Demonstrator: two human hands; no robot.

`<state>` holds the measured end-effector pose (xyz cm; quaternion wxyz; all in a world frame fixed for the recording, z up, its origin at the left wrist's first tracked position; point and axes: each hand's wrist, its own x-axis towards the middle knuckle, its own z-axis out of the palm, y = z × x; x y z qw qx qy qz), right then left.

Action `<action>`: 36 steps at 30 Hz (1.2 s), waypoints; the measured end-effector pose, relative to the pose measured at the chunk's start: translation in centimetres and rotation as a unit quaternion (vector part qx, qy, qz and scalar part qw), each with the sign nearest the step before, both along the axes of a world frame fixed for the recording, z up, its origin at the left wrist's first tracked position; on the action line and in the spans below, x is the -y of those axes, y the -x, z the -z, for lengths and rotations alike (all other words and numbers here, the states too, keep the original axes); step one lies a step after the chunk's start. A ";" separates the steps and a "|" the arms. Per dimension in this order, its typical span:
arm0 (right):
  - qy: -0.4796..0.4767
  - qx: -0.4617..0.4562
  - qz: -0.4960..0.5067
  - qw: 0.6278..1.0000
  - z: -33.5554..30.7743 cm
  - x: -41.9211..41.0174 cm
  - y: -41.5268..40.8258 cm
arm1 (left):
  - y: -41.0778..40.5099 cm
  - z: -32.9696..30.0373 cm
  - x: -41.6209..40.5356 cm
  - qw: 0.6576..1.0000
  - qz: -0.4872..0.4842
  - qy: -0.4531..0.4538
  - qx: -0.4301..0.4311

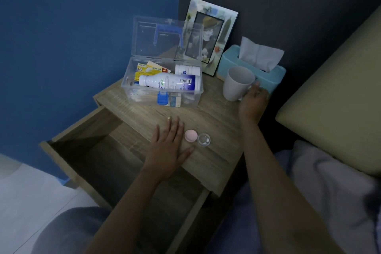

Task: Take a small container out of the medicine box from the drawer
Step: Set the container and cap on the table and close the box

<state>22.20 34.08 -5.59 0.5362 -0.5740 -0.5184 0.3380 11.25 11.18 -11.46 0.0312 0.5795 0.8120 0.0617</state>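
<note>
Now the small container (204, 140), clear and uncapped with something white inside, stands near the front edge of the bench (216, 117), its pink lid (191, 135) touching it on the left. Just left of the lid the left hand (167, 146) lies flat and open, palm down, gripping nothing. A small pale pill (169, 118) sits at its fingertips. Toward the back edge the medicine box (162, 82) stands with its clear lid raised, bottles and packets inside. Below the front edge the drawer (115, 163) hangs pulled out. At the right edge the right hand (252, 100) closes on the handle of a grey mug (239, 82), beside a blue tissue box (252, 68).
</note>
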 end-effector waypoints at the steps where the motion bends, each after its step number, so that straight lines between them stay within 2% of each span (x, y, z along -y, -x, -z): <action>1: 0.036 0.002 -0.001 0.999 0.2 -0.5 0.0 | 0.0 0.0 0.0 1.000 0.000 0.000 -0.002; 3: 0.074 -0.011 -0.019 0.997 0.6 -1.1 0.1 | 0.0 -0.1 0.0 1.000 0.000 0.007 -0.006; 8: 0.068 -0.097 -0.075 0.990 1.0 -1.1 -0.3 | 0.0 -0.1 0.1 1.000 0.002 0.020 -0.008; 12: 0.023 -0.092 -0.070 0.993 0.9 0.3 -0.9 | 0.0 -0.2 0.1 1.000 0.004 0.018 -0.005; 18: 0.011 -0.121 -0.104 0.987 0.9 4.5 -2.6 | -0.2 -0.5 0.2 1.000 0.002 0.014 -0.001; 24: 0.071 -0.167 -0.124 0.976 1.0 8.1 -4.2 | -0.1 -0.4 0.2 1.000 0.001 0.021 -0.004; 36: 0.095 -0.167 -0.121 0.974 2.4 9.1 -5.5 | -0.1 -0.3 0.2 1.000 0.004 0.012 0.002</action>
